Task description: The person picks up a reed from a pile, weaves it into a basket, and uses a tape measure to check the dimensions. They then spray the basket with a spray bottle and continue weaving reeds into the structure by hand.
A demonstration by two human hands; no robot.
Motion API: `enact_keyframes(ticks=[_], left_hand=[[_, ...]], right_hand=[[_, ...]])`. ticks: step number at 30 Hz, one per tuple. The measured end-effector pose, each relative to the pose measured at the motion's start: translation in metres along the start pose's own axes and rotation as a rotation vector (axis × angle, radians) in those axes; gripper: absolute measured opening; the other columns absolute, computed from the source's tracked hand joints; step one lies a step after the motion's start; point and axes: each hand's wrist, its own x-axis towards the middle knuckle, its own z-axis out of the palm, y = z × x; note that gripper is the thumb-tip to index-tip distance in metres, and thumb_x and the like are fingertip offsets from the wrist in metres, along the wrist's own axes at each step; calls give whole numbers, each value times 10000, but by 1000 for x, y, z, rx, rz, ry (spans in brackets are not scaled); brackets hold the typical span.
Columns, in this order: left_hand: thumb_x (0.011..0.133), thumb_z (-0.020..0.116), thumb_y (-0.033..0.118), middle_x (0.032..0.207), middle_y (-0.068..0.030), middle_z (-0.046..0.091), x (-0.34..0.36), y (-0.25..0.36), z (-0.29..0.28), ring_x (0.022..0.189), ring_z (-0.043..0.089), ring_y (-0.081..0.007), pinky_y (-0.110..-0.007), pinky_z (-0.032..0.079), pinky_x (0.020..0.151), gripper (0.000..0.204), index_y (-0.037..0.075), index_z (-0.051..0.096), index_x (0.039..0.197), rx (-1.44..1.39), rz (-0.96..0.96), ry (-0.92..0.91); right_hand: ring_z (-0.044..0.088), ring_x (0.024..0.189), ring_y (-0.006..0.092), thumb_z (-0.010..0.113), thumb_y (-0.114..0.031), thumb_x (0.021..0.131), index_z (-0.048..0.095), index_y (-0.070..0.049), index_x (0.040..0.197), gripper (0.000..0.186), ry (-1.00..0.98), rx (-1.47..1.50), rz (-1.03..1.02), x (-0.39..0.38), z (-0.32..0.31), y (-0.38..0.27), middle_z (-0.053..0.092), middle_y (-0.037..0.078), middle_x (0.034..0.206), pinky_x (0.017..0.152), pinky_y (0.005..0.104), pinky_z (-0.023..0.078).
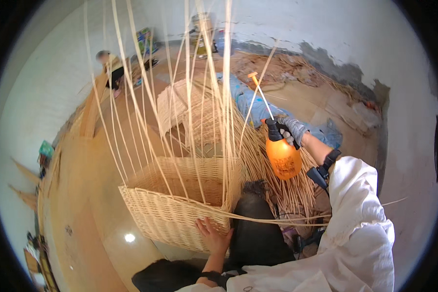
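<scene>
A second, paler woven wicker piece (180, 104) sits further back on the glossy tan floor (97, 204). Beside it lies a crumpled blue cloth (250, 100), and loose cane strips (282, 182) fan out over the floor nearby. Straw-like scraps (287, 68) heap along the grey-patched white wall (345, 39). A seated person (113, 68) appears far left.

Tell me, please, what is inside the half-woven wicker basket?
Inside the wicker basket only its woven inner walls and the tall upright canes show. The near wall, which the left hand rests on, hides the bottom.
</scene>
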Motion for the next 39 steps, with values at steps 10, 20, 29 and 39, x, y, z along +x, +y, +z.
enact_keyframes(ticks=[10, 20, 29, 39], left_hand=[[515, 765, 329, 1283, -315, 164, 1, -8, -2, 1194, 158, -487, -522, 249, 946, 942, 20, 255, 1244, 10, -13, 49], [520, 755, 345, 1277, -313, 193, -1, -18, -9, 1185, 157, -502, -572, 217, 922, 935, 51, 271, 1265, -34, -43, 34], [541, 737, 366, 1304, -256, 209, -9, -30, -12, 1191, 185, -471, -573, 219, 900, 922, 121, 268, 1297, -77, -32, 27], [544, 750, 380, 1345, -219, 123, -13, -42, -35, 1226, 140, -430, -531, 239, 915, 962, 198, 213, 1321, -148, -53, -94]], right_hand=[[268, 246, 117, 392, -362, 851, 414, -110, 609, 350, -210, 191, -215, -4, 68, -77, 326, -5, 381, 240, 228, 241], [257, 269, 22, 398, -338, 842, 502, -130, 749, 251, -41, 65, -226, -130, 61, -63, 366, -72, 424, 235, 175, 166], [142, 227, 68, 306, -499, 851, 483, -76, 583, 532, -351, 41, -669, -317, 127, -138, 233, -57, 333, 229, 227, 103], [246, 290, 55, 335, -348, 820, 452, -130, 593, 336, -629, -6, 58, -211, 378, -100, 322, -75, 388, 263, 217, 212]])
